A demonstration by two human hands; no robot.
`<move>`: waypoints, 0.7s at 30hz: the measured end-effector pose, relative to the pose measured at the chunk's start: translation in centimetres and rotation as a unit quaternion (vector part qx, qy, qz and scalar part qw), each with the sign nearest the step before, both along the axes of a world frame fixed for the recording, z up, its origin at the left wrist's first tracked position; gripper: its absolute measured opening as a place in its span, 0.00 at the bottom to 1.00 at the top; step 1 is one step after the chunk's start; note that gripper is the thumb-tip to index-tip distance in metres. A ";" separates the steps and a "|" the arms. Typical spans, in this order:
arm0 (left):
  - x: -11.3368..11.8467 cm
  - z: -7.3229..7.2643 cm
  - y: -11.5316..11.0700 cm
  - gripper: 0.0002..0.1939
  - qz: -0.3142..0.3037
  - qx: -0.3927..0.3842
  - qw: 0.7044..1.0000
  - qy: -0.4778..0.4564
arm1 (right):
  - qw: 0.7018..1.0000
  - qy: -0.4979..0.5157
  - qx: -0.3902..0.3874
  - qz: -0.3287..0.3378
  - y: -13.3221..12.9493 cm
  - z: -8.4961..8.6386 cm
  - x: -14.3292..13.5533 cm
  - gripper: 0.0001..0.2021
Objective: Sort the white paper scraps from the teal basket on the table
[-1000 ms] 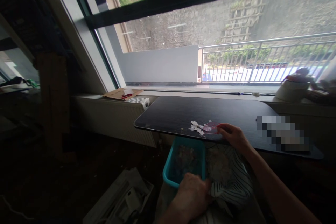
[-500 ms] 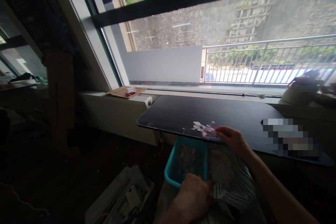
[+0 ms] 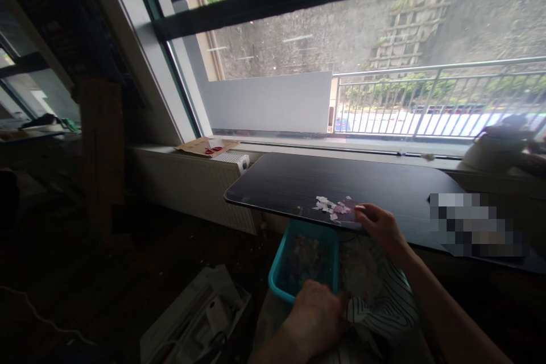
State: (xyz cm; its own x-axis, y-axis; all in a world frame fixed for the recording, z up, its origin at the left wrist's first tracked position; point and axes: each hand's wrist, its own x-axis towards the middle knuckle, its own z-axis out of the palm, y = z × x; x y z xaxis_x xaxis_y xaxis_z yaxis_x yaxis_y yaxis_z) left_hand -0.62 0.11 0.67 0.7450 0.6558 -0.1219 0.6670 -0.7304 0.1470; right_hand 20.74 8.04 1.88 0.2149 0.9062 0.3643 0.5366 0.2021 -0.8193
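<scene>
Small white and pink paper-like scraps point(image 3: 335, 207) lie in a loose pile near the front edge of the dark table point(image 3: 298, 176). At the pile's right side, my right hand point(image 3: 379, 226) pinches a small pale scrap between thumb and fingertips. Below the table edge is a turquoise basket point(image 3: 275, 273) with many small pieces inside. My left hand point(image 3: 315, 313) is closed at the basket's near right rim, beside a striped cloth point(image 3: 384, 307); what its fingers hold is hidden.
Red scissors point(image 3: 213, 150) rest on brown paper on the sill above a radiator point(image 3: 191, 182). A white box point(image 3: 196, 313) with items stands on the floor at lower left. A blurred-out object point(image 3: 473, 224) lies on the table's right side.
My right hand has shifted slightly right, and a pale scrap now shows at its fingertips. My left hand stays by the basket. The whole view has moved slightly.
</scene>
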 end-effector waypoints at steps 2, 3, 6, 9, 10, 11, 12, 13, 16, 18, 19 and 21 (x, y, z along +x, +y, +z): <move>-0.1 -0.1 0.0 0.11 -0.003 0.002 1.000 -0.002 | 1.000 0.015 -0.002 0.027 0.1 -0.2 -0.1 0.15; -0.1 -0.2 0.0 0.11 -0.004 0.004 1.000 -0.004 | 0.999 0.022 0.000 0.030 0.2 -0.2 -0.2 0.16; -0.1 -0.4 0.0 0.11 -0.004 0.009 1.000 -0.008 | 1.000 0.020 0.008 0.009 0.2 -0.3 -0.1 0.16; 0.0 -0.4 0.0 0.11 0.000 0.009 1.000 -0.007 | 1.000 0.005 0.005 0.006 0.1 -0.1 -0.2 0.15; 0.0 -0.4 0.0 0.11 0.001 0.008 1.000 -0.007 | 1.000 0.002 0.002 0.011 0.0 0.0 -0.3 0.14; 0.0 -0.4 0.0 0.11 0.002 0.008 1.000 -0.008 | 1.000 0.001 0.000 0.018 0.0 0.0 -0.4 0.14; 0.0 -0.4 0.0 0.11 0.002 0.008 1.000 -0.009 | 1.000 0.002 -0.003 0.023 0.0 0.1 -0.5 0.14; 0.0 -0.4 0.0 0.11 0.001 0.009 1.000 -0.011 | 1.000 0.006 -0.005 0.027 0.0 0.1 -0.5 0.15; -0.1 -0.5 0.0 0.11 -0.003 0.016 1.000 -0.018 | 0.999 0.020 -0.005 0.033 0.0 0.1 -0.5 0.16; -0.2 -0.6 0.0 0.11 -0.004 0.019 1.000 -0.020 | 0.999 0.018 -0.002 0.038 0.0 0.0 -0.6 0.16; -0.2 -0.6 0.0 0.11 -0.003 0.021 1.000 -0.021 | 0.999 0.014 -0.002 0.042 0.0 -0.1 -0.6 0.16; -0.2 -0.7 0.0 0.11 -0.001 0.022 1.000 -0.021 | 0.999 0.012 -0.005 0.049 0.0 -0.1 -0.7 0.15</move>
State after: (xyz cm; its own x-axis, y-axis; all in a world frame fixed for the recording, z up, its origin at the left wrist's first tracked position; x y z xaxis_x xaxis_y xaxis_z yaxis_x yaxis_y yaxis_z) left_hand -0.86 0.07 -0.07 0.7507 0.6577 -0.0617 0.6588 -0.7385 0.1431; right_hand 20.07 8.06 1.82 0.1346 0.9264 0.3517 0.4946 0.2448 -0.8340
